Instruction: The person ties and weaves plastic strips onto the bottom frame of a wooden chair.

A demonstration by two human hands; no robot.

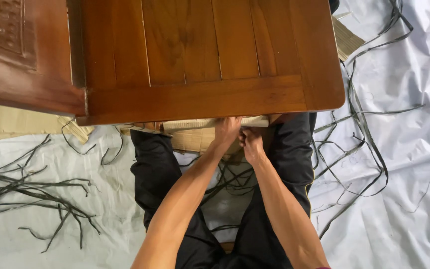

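I look down and see my two bare arms going forward over my legs in black pants (160, 169). My left hand (226, 130) and my right hand (251, 143) sit close together, just under the near edge of a big brown wooden board (200, 55). Both hands press on a pale strip of cardboard (200, 123) that runs along under that edge. My fingers curl away under the wood, so I cannot tell how tight each grip is, or if it has really closed on the cardboard. More cardboard (192, 140) lies just below, between my knees. Thin dark straps (36, 194) lie all over the white sheet (404, 164) on the floor, on both sides of me and under my arms. I think a strap could catch on my wrist or foot and pull. The board looks heavy, so it could pinch my fingers if it drops or slides. The cardboard could also tear if I tug hard. Farther left, a darker carved wood piece (16, 50) touches the board.
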